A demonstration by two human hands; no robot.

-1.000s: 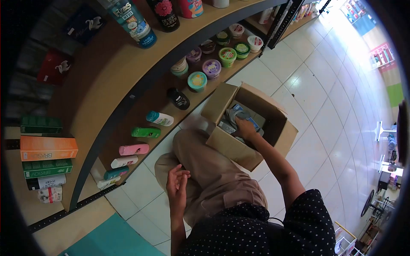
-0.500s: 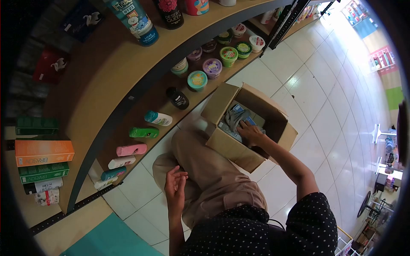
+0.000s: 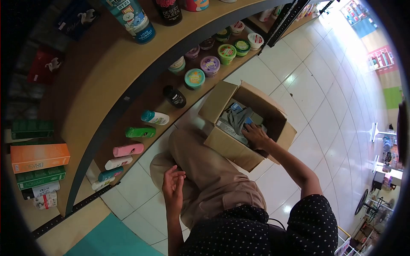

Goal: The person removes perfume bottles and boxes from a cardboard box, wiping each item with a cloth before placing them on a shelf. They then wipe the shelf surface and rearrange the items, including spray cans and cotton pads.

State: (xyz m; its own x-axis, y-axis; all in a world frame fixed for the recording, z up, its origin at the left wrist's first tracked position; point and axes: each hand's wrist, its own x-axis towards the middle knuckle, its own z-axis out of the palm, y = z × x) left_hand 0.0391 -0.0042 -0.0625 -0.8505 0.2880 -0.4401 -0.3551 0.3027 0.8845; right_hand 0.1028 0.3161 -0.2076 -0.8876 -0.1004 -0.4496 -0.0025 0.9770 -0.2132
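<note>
An open cardboard box (image 3: 235, 147) stands on the tiled floor in front of my legs, its flaps spread. My right hand (image 3: 255, 135) reaches inside it and lies on the contents, fingers spread over a grey cloth (image 3: 239, 118) and small blue-and-grey boxes. Whether the fingertips grip anything is hidden. Over my folded leg hovers my left hand (image 3: 173, 183), palm up, fingers apart and loosely curled, with nothing in it.
A curved shelf (image 3: 124, 83) runs along the left. Its lower level (image 3: 147, 100) holds several bottles and round tubs (image 3: 195, 78). An orange box (image 3: 40, 157) lies at far left. A teal surface (image 3: 111, 239) is at the bottom.
My right hand has shifted slightly right and down inside the box. The left hand keeps its pose. The shelf has slid slightly left in view.
</note>
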